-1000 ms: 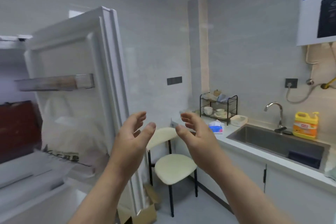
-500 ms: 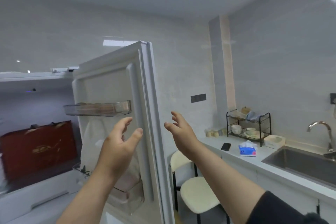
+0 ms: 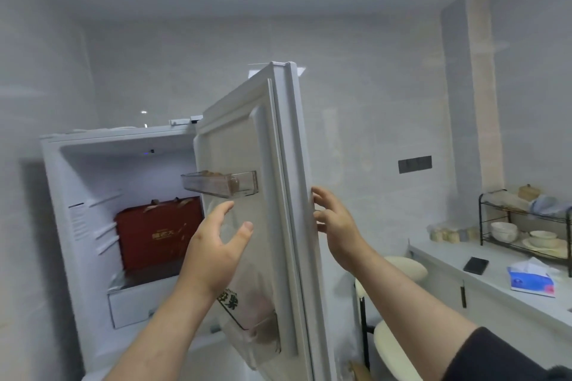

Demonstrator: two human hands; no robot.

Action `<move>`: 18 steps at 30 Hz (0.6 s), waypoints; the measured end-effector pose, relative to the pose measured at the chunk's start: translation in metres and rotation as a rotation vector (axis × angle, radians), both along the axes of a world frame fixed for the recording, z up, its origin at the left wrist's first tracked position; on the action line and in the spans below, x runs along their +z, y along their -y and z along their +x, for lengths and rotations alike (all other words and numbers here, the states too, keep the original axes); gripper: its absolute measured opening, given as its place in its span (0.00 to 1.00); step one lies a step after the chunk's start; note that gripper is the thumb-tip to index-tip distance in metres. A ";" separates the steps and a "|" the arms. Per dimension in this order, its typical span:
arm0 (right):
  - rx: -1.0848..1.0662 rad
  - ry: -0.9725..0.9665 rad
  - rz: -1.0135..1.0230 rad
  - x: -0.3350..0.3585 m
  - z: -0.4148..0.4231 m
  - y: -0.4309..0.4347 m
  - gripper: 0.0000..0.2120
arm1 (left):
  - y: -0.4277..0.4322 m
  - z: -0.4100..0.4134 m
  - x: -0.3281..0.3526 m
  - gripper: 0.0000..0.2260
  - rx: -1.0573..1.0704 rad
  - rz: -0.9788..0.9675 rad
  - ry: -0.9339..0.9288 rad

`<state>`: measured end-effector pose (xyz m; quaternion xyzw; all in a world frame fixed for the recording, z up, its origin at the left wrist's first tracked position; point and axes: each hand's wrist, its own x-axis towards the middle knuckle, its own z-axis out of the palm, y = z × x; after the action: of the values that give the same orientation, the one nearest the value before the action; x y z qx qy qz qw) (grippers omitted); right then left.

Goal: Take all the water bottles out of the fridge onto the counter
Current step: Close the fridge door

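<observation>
White fridge (image 3: pixel 93 170): stood open at left, dark red cardboard box (image 3: pixel 158 232) inside.
Left hand (image 3: pixel 216 254): fingers released, spread before the white fridge door (image 3: pixel 247 139).
Right hand (image 3: pixel 337 226): fingers relaxed, grasping nothing, beside the door's outer edge.
Pale grey tabletop (image 3: pixel 495 281): at right.

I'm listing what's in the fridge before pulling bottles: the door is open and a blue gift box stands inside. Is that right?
Not quite. The gift box is red, not blue, as the head view shows. The rest holds: the fridge door is open and the box stands inside the fridge.
</observation>
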<state>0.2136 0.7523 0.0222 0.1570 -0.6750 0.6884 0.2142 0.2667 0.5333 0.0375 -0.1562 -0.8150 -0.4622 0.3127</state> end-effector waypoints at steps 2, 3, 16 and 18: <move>0.003 -0.045 0.020 0.000 0.002 0.008 0.28 | 0.004 0.003 0.000 0.26 0.032 -0.013 -0.004; 0.014 -0.060 0.024 0.001 0.003 0.013 0.28 | 0.007 0.005 0.001 0.26 0.052 -0.017 -0.005; 0.251 -0.190 0.044 0.012 -0.011 0.121 0.27 | 0.083 0.021 0.007 0.23 0.185 -0.055 -0.054; 0.271 -0.212 0.049 0.013 -0.016 0.143 0.26 | 0.101 0.018 0.008 0.21 0.197 -0.068 -0.084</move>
<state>0.1972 0.6089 0.0348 0.3233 -0.6377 0.6740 0.1857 0.2847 0.4323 0.0451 -0.1052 -0.8278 -0.3943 0.3851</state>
